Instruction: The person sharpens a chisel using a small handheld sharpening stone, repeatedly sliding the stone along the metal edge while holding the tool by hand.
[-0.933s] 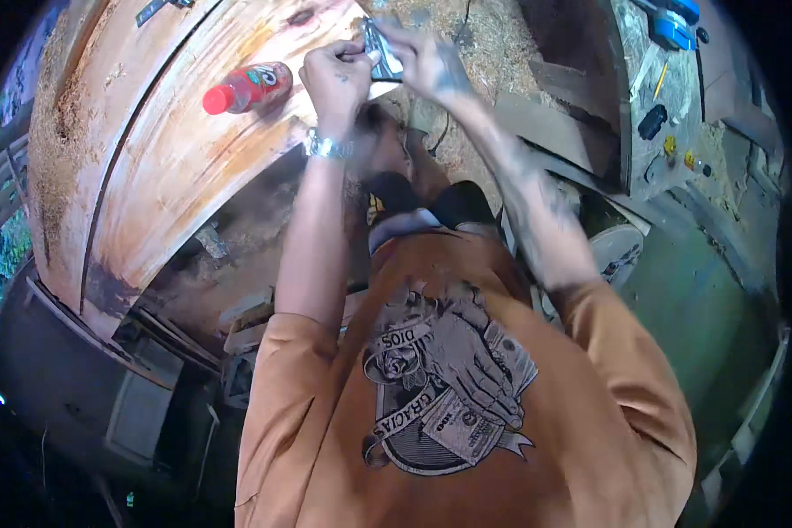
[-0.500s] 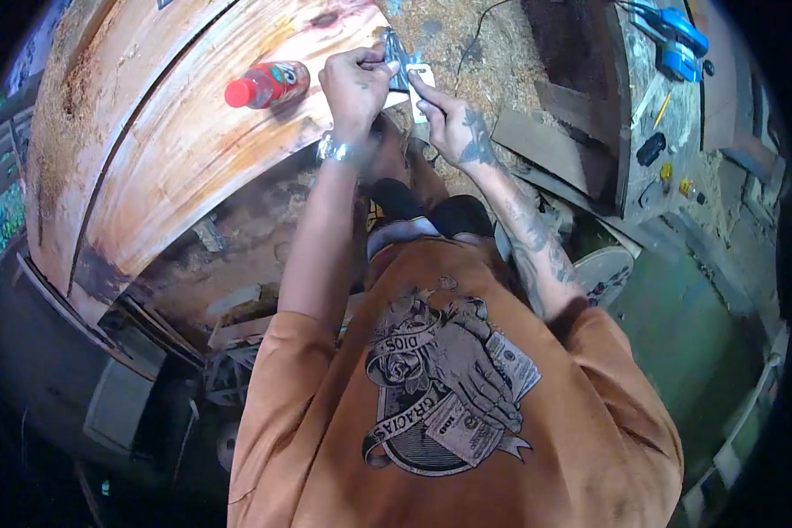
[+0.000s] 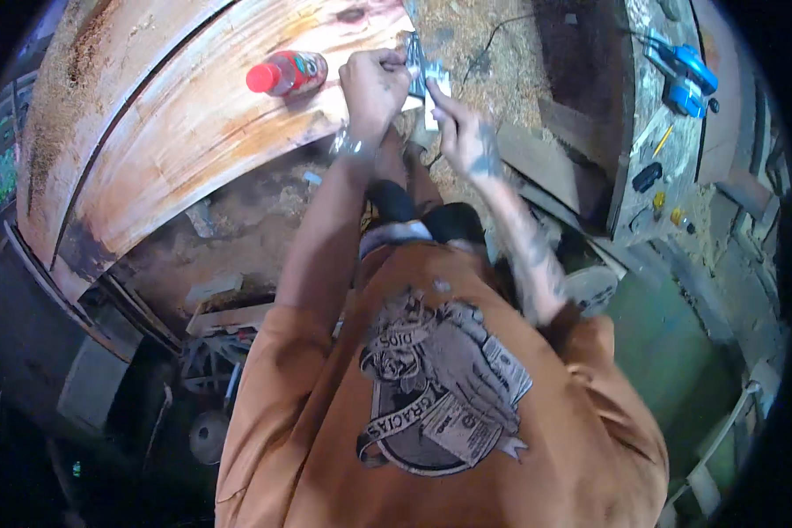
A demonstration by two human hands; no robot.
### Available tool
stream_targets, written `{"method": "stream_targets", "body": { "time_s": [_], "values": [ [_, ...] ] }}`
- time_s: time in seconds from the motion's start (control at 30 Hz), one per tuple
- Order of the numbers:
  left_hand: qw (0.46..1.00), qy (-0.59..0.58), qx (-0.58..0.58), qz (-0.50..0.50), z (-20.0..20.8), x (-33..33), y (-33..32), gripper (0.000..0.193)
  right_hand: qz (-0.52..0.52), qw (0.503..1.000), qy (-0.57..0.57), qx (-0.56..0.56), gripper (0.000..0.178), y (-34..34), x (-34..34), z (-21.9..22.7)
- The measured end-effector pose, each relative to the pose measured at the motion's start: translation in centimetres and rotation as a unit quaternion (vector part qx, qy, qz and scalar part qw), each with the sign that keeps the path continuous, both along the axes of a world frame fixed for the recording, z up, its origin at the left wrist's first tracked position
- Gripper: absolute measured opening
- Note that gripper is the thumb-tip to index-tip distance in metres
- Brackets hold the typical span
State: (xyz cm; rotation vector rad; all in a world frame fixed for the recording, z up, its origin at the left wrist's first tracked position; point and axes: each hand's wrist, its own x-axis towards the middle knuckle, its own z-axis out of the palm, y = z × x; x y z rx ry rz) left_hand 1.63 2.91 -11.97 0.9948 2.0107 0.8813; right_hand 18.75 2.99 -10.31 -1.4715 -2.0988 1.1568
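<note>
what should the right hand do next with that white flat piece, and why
Perhaps ease the white flat piece slightly aside: the right hand has fingers on it, and it sits close beside the dark glossy strip at the left hand.

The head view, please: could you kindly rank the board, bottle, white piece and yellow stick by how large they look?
1. Board, by far the largest
2. Bottle
3. White piece, by its visible part
4. Yellow stick, smallest
</note>
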Motion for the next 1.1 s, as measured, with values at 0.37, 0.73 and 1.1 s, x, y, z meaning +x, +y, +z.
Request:
{"method": "stream_targets", "body": {
  "time_s": [0.37,0.73,1.1],
  "values": [
    [0.999,0.031,0.017,-0.008,1.3,0.2,1.1,0.021,-0.024,0.996,0.046,0.067,0.041,5.2,-1.8,-1.4],
    [0.999,0.031,-0.006,-0.035,0.0,0.2,0.1,0.028,-0.006,0.998,0.056,0.039,0.039,0.8,0.5,-2.2],
    [0.999,0.051,-0.011,-0.004,-0.1,-0.2,-0.1,0.023,0.001,1.000,0.011,0.028,0.038,0.0,-0.3,-1.3]
  ]
}}
